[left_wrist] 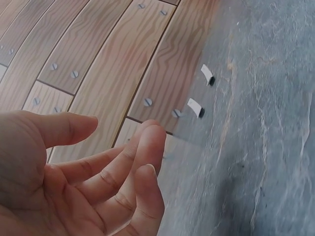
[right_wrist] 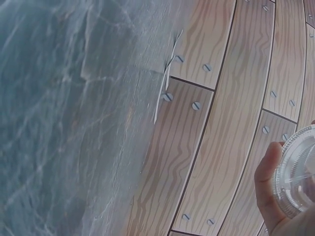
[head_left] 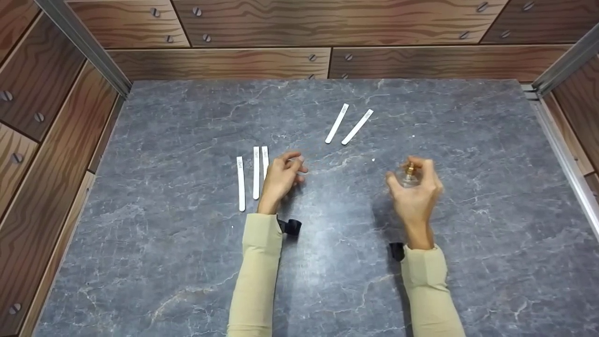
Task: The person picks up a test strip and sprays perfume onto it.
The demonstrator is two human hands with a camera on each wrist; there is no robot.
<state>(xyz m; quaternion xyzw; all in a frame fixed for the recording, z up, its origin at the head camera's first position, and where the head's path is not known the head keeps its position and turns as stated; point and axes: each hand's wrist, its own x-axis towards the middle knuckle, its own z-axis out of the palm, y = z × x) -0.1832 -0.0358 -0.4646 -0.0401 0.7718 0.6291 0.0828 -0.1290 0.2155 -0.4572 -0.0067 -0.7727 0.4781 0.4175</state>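
My right hand (head_left: 416, 202) holds a small clear glass perfume bottle (head_left: 410, 179) with a gold neck, thumb on one side and fingers on the other. In the right wrist view the ribbed, round base of the bottle (right_wrist: 291, 183) shows at the right edge, partly cut off. Loosely bent and holding nothing, my left hand (head_left: 281, 177) is over the table beside white paper test strips. It overlaps the nearest strip (head_left: 265, 159), whose lower part is hidden. Two more strips, a middle one (head_left: 256, 173) and an outer one (head_left: 241, 185), lie to its left.
Farther back on the grey marbled table (head_left: 187, 262) lie two slanted paper strips, one on the left (head_left: 337, 124) and one on the right (head_left: 358, 127). A tiny white speck (head_left: 373, 159) lies near them. Wood-patterned panels (head_left: 262, 23) and metal rails border the table.
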